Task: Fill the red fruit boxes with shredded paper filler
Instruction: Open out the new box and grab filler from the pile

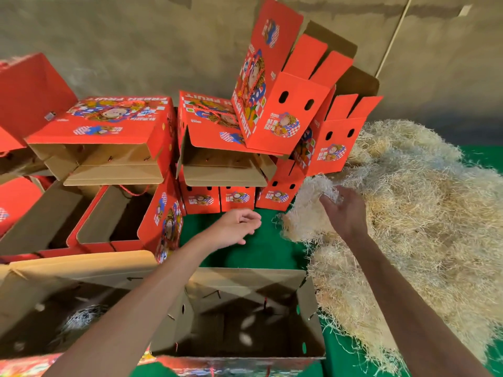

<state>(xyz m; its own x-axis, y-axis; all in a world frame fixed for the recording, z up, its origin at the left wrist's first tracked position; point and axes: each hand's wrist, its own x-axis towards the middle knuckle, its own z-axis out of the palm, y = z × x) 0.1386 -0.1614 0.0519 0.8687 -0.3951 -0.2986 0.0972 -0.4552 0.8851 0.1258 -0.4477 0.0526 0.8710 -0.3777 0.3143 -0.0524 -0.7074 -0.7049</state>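
R hand has its fingers closed on a clump of shredded paper at the edge of the big paper pile on the green table. L hand hangs empty, fingers loosely curled, just past the open box nearest the camera, w/ red boxes stacked behind.

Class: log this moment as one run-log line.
right hand: grabbing paper filler | left hand: empty, open | near box: unfilled
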